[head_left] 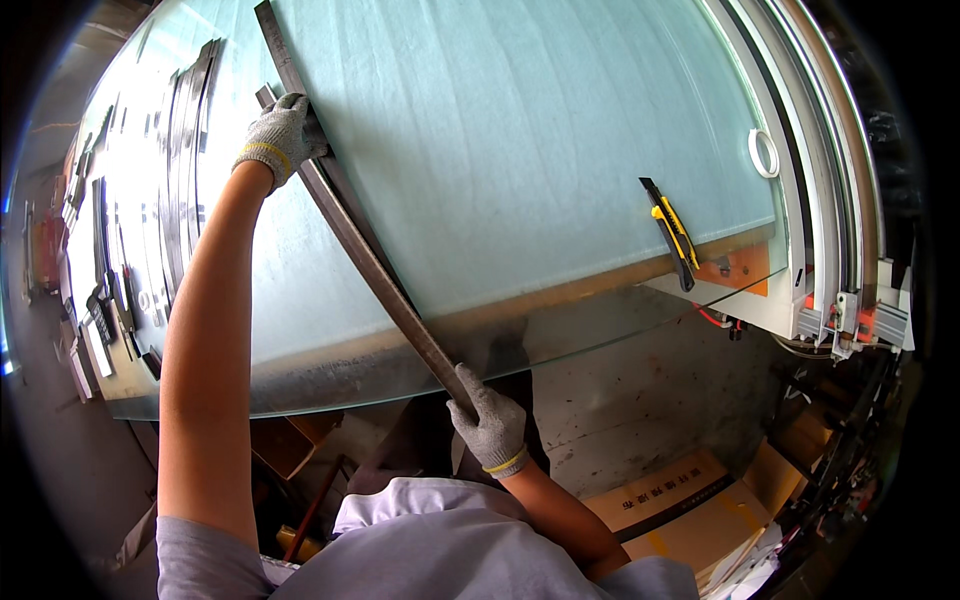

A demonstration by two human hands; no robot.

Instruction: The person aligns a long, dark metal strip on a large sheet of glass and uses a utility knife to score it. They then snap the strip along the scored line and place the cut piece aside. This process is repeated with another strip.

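Observation:
A long dark straight bar [365, 262] slants over the glass sheet [500, 150], its near end past the sheet's front edge. My left hand [280, 138], in a grey knit glove with a yellow cuff band, closes around it near its far end. My right hand [490, 425], gloved alike, grips the near end, thumb and fingers wrapped about it. A second dark strip [282, 50] runs alongside, reaching farther than the bar and passing by my left hand. Whether my left fingers hold this strip too cannot be made out.
A yellow and black utility knife [674, 232] lies on the glass at right, with a white ring [763, 153] beyond it. Several dark strips [185, 150] and hand tools lie at left. White rails [815, 130] border the right side. A cardboard box [690, 505] sits below.

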